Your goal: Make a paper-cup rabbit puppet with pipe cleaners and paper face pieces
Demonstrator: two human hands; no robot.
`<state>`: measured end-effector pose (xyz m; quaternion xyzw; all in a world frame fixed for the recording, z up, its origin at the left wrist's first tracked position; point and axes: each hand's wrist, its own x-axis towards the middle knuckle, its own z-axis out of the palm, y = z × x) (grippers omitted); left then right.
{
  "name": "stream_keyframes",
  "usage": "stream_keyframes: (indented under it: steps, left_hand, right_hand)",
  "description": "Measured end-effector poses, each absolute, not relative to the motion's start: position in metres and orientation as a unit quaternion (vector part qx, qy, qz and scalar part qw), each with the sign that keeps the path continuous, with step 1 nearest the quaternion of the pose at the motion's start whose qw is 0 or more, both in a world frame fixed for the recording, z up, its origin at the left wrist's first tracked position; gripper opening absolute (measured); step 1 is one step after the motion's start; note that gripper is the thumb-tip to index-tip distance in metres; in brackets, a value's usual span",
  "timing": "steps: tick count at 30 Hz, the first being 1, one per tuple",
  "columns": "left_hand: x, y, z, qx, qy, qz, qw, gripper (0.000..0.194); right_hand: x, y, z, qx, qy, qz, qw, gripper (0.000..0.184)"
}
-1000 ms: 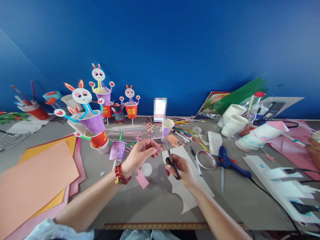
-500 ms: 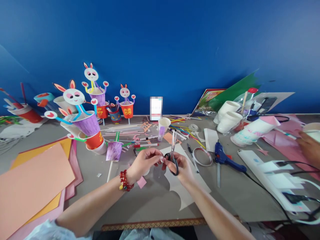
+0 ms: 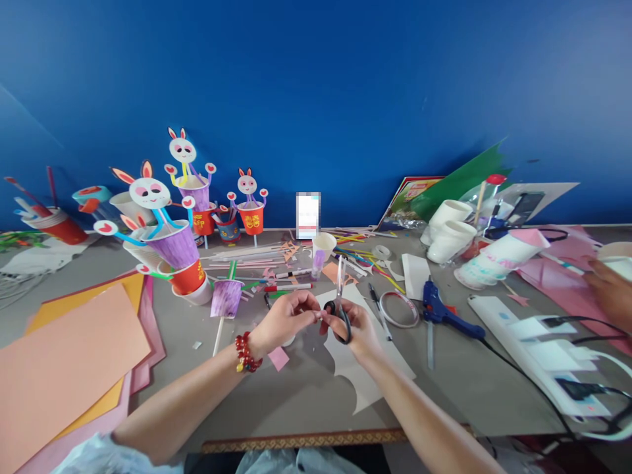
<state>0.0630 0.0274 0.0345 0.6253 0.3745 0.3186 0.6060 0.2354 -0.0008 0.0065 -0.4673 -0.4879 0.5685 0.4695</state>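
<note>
My right hand point(image 3: 356, 329) grips black-handled scissors point(image 3: 340, 299), blades pointing up and away. My left hand point(image 3: 286, 317), with a red bead bracelet on its wrist, is pinched on a tiny piece right beside the scissor handles; I cannot make out what it is. Both hands hover over a white cut paper sheet point(image 3: 368, 382) on the grey table point(image 3: 306, 401). A pink paper scrap point(image 3: 279, 358) lies just below my left hand.
Bunny paper-cup figures point(image 3: 170, 237) stand at the back left. Orange and pink paper sheets point(image 3: 64, 355) lie at the left. A blue glue gun point(image 3: 442, 311), a tape ring point(image 3: 399, 309), white cups point(image 3: 451, 230) and a power strip point(image 3: 533, 349) lie right. Another person's hand point(image 3: 612, 289) shows at the far right edge.
My two hands came together, and the scissors swung upright. The left hand's pinch now sits against the scissor handles. The view shifted slightly.
</note>
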Motion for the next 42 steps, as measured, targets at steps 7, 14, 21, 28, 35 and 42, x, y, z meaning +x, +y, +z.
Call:
stream_keyframes:
  steps: [7,14,21,28,35,42]
  left_hand:
    - [0.065,0.023,0.039,0.640,0.360,0.325,0.596,0.010]
    - [0.064,0.024,0.047,0.684,0.377,0.260,0.568,0.011]
    - [0.063,0.025,0.040,0.670,0.389,0.303,0.555,0.009]
    - [0.060,0.027,0.041,0.638,0.377,0.331,0.584,0.008]
    - [0.056,0.029,0.053,0.599,0.351,0.360,0.623,0.005]
    - [0.055,0.029,0.056,0.606,0.363,0.404,0.581,0.006]
  right_hand:
    - [0.237,-0.001,0.011,-0.460,-0.490,0.556,0.489,0.027]
    - [0.243,0.002,0.010,-0.431,-0.506,0.565,0.489,0.020]
    - [0.240,0.000,0.010,-0.446,-0.518,0.559,0.469,0.020]
    - [0.237,-0.001,0.012,-0.432,-0.514,0.586,0.453,0.028]
    - [0.231,-0.003,0.021,-0.425,-0.491,0.629,0.428,0.042]
    - [0.235,-0.003,0.018,-0.433,-0.519,0.626,0.388,0.039]
